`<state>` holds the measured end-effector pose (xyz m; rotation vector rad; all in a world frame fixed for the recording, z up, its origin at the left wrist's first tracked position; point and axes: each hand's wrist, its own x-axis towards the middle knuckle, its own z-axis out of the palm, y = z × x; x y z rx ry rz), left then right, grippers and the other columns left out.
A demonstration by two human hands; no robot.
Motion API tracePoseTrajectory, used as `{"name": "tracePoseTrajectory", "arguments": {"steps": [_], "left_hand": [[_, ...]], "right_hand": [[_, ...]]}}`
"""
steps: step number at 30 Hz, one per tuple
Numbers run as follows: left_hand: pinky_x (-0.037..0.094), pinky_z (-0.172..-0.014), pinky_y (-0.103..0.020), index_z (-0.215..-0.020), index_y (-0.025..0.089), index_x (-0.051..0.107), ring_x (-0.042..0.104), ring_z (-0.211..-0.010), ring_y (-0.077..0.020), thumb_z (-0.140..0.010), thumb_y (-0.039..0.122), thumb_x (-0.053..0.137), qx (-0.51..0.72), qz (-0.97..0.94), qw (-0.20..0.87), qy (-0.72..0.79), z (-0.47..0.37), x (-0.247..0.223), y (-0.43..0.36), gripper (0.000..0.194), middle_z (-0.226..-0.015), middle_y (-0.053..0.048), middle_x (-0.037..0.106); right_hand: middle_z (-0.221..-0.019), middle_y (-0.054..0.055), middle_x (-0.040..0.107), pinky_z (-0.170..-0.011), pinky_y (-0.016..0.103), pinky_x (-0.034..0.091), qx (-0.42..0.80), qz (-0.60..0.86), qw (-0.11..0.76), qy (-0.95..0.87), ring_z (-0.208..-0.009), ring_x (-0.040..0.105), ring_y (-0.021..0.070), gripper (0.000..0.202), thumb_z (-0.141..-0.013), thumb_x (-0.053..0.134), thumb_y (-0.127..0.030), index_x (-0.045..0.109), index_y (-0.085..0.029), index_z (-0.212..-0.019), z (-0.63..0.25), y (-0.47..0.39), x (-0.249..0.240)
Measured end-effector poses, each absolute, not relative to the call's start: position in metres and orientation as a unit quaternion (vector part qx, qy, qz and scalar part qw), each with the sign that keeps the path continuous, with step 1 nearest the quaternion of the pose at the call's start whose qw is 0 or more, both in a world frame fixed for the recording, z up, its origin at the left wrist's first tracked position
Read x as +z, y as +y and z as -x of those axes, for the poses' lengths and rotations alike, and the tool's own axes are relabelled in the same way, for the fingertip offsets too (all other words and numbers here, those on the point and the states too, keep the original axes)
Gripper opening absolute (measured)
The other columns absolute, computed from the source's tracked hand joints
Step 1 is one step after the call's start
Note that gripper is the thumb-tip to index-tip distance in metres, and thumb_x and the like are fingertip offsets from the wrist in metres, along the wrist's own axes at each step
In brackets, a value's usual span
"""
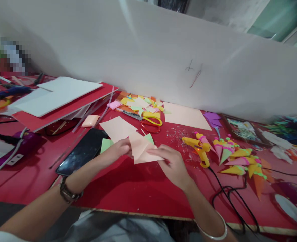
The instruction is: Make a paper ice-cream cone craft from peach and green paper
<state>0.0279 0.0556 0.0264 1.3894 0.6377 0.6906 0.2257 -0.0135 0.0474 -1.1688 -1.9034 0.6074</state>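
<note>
A folded peach paper [142, 151] is held between both hands above the red table [138, 188]. My left hand [116, 150], below a dark wristwatch, pinches the paper's left edge. On the right side my right hand [172, 161] grips it with thumb and fingers. Just behind lies a flat peach sheet [118, 127], with pieces of green paper [105, 145] showing near it. A black phone [81, 153] rests under my left forearm. Yellow-handled scissors [150, 120] lie beyond the paper, beside a pile of coloured scraps [140, 104].
To the right are a yellow glue gun [200, 148] with a looping black cord, small paper cones [234, 158] and a tray [239, 127]. White boards [60, 95] are stacked at the left near a purple power strip [24, 148]. A pale partition [150, 50] stands behind.
</note>
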Motion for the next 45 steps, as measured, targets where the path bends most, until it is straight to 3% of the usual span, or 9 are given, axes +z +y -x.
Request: {"name": "tracePoseTrajectory", "arguments": {"steps": [6,12,17,20,24,28,33,37,45], "left_hand": [[0.042,-0.084,-0.031,-0.125,0.023,0.031,0.049,-0.104,-0.0207,-0.067,0.032,0.065,0.382,-0.681,0.553,0.290,-0.035,0.035,0.051,0.067,-0.114,-0.008,0.052],[0.045,-0.072,-0.023,-0.084,0.016,0.063,0.058,-0.078,-0.0155,-0.071,0.032,0.060,0.341,-0.749,0.428,0.373,-0.025,0.039,0.055,0.021,-0.083,-0.003,0.065],[0.046,-0.063,-0.021,-0.075,0.016,0.067,0.060,-0.071,-0.0163,-0.072,0.034,0.057,0.286,-0.754,0.435,0.400,-0.021,0.044,0.049,0.021,-0.075,-0.003,0.068],[0.044,-0.060,-0.021,-0.076,0.016,0.066,0.060,-0.070,-0.0158,-0.075,0.033,0.054,0.290,-0.766,0.411,0.401,-0.028,0.049,0.037,0.021,-0.076,-0.003,0.068],[0.042,-0.059,-0.019,-0.075,0.016,0.064,0.058,-0.068,-0.0137,-0.077,0.031,0.051,0.323,-0.762,0.387,0.407,-0.041,0.050,0.021,0.020,-0.074,-0.001,0.067],[0.042,-0.059,-0.019,-0.074,0.015,0.061,0.057,-0.066,-0.0128,-0.079,0.031,0.048,0.320,-0.768,0.386,0.398,-0.043,0.048,0.017,0.021,-0.072,-0.001,0.065],[0.039,-0.062,-0.020,-0.079,0.018,0.061,0.057,-0.069,-0.0127,-0.081,0.028,0.046,0.260,-0.858,0.254,0.362,-0.034,0.042,0.024,0.018,-0.077,-0.002,0.065],[0.029,-0.050,-0.022,-0.062,0.017,0.057,0.049,-0.051,-0.0113,-0.083,0.032,0.042,0.180,-0.915,0.132,0.335,-0.031,0.042,0.024,0.030,-0.053,0.000,0.056],[0.025,-0.046,-0.020,-0.055,0.015,0.053,0.042,-0.046,-0.0079,-0.084,0.034,0.039,0.182,-0.876,0.287,0.341,-0.025,0.065,0.023,0.038,-0.048,0.003,0.050]], "right_hand": [[-0.087,0.001,0.063,-0.070,0.024,0.043,0.295,0.449,0.399,-0.743,-0.078,0.056,0.0128,0.042,-0.070,0.040,0.001,0.062,-0.024,-0.097,-0.223,-0.017,0.047],[-0.081,0.001,0.062,-0.069,0.023,0.044,0.321,0.454,0.345,-0.756,-0.074,0.056,0.0120,0.038,-0.068,0.040,0.001,0.064,-0.021,-0.089,-0.230,-0.021,0.045],[-0.116,0.007,0.049,-0.090,0.032,0.037,0.392,0.384,0.198,-0.812,-0.108,0.045,0.0193,0.059,-0.067,0.062,-0.024,0.042,-0.023,-0.122,-0.248,-0.025,0.071],[-0.122,0.007,0.047,-0.092,0.032,0.035,0.377,0.417,0.226,-0.795,-0.111,0.043,0.0186,0.052,-0.075,0.055,-0.028,0.038,-0.024,-0.124,-0.244,-0.025,0.079],[-0.088,0.003,0.063,-0.084,0.031,0.036,0.219,0.516,0.297,-0.773,-0.084,0.055,0.0155,0.019,-0.080,0.045,-0.021,0.057,-0.022,-0.095,-0.217,-0.020,0.067],[-0.060,-0.001,0.055,-0.058,0.023,0.032,0.117,0.573,0.267,-0.765,-0.059,0.048,0.0121,0.012,-0.078,0.044,-0.020,0.054,-0.020,-0.071,-0.204,-0.016,0.054],[-0.051,-0.003,0.048,-0.052,0.024,0.023,0.027,0.568,0.191,-0.800,-0.050,0.039,0.0100,0.015,-0.073,0.046,-0.016,0.047,-0.019,-0.058,-0.210,-0.016,0.051],[-0.051,-0.003,0.048,-0.054,0.023,0.024,0.024,0.532,0.204,-0.821,-0.049,0.038,0.0091,0.014,-0.070,0.046,-0.014,0.047,-0.019,-0.058,-0.209,-0.015,0.047],[-0.048,-0.005,0.045,-0.056,0.021,0.029,0.067,0.492,0.270,-0.825,-0.049,0.038,0.0084,0.016,-0.069,0.044,-0.014,0.051,-0.019,-0.057,-0.230,-0.014,0.046]]}}
